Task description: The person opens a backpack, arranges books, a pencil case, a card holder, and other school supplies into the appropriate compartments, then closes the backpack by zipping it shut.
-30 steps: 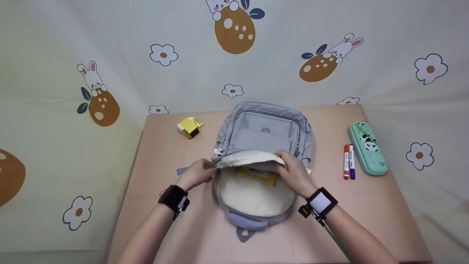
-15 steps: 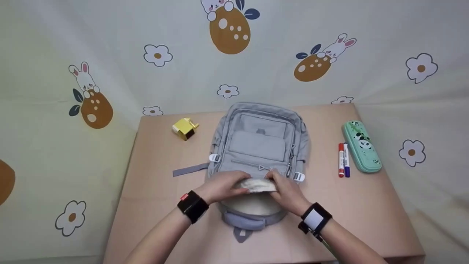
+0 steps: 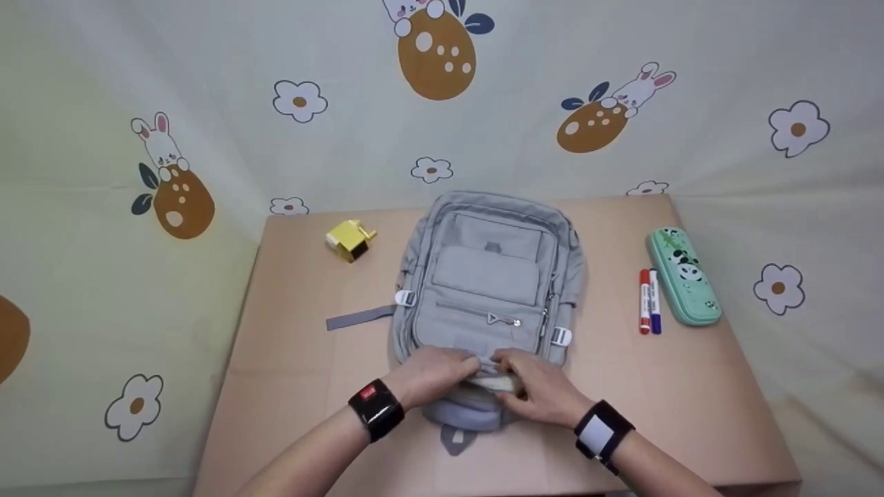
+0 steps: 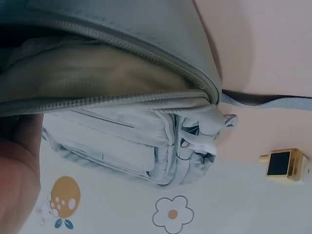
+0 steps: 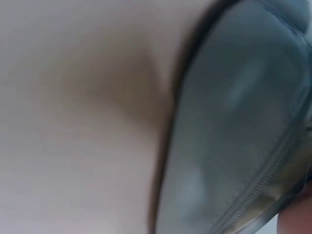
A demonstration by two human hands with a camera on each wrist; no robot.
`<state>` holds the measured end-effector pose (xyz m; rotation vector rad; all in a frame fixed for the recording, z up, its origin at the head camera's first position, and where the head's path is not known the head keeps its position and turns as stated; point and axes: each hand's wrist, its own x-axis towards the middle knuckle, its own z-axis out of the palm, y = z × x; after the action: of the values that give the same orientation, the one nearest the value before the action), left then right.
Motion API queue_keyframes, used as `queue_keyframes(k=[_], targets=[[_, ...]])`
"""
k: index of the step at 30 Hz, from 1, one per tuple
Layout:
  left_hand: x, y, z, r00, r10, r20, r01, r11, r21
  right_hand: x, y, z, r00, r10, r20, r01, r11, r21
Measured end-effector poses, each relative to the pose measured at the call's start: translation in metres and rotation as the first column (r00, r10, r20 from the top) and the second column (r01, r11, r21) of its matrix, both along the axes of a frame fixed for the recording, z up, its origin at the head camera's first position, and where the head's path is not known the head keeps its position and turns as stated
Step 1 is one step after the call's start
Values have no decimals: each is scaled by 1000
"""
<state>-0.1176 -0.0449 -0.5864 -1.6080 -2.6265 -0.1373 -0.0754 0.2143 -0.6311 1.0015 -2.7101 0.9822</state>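
Observation:
A grey backpack (image 3: 487, 276) lies front up, its handle end towards me. Both hands are at the top edge of its front flap, which is drawn down over the opening. My left hand (image 3: 431, 376) holds the flap edge from the left, fingers partly hidden behind the cloth. From the right, my right hand (image 3: 545, 390) pinches the same edge between thumb and fingers. In the left wrist view the zipper teeth (image 4: 122, 100) are parted and the pale lining (image 4: 97, 68) shows between them. The right wrist view has the bag's grey side (image 5: 229, 107) and a bit of the right hand.
A yellow house-shaped pencil sharpener (image 3: 350, 240) with a crank stands back left. To the right lie a red marker (image 3: 644, 301), a blue marker (image 3: 655, 301) and a green panda pencil case (image 3: 684, 276). A grey strap (image 3: 359, 319) stretches left from the bag.
The flap has come down towards me over the opening, covering the yellow item seen inside before. My left hand has moved right from the bag's side to the flap edge; both hands are lower now.

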Motion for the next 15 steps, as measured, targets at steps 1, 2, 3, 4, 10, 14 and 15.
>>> queue_keyframes(k=[1,2,3,4,10,14,15], targets=[[0,1,-3,1000,-17,-21,16,1000,-12,1,1,-2,1000,12,-22,-12,1000,1],[1,1,-5,999,-32,-42,32,999,-22,1,1,-4,999,23,-43,-23,1000,2],[1,1,-8,997,-48,-63,46,998,-33,2,2,-6,998,34,-60,-34,999,3],[1,2,-10,994,-64,-88,60,997,-43,2,1,-8,996,45,-78,-44,999,9],[1,-2,-15,996,-89,10,90,995,-37,2,2,-13,990,76,-116,-70,996,53],[2,-4,-14,986,-48,161,61,995,-74,4,2,-15,996,60,-69,-53,994,94],[3,-4,-14,984,-41,172,58,994,-96,4,2,-15,997,54,-53,-48,993,107]])
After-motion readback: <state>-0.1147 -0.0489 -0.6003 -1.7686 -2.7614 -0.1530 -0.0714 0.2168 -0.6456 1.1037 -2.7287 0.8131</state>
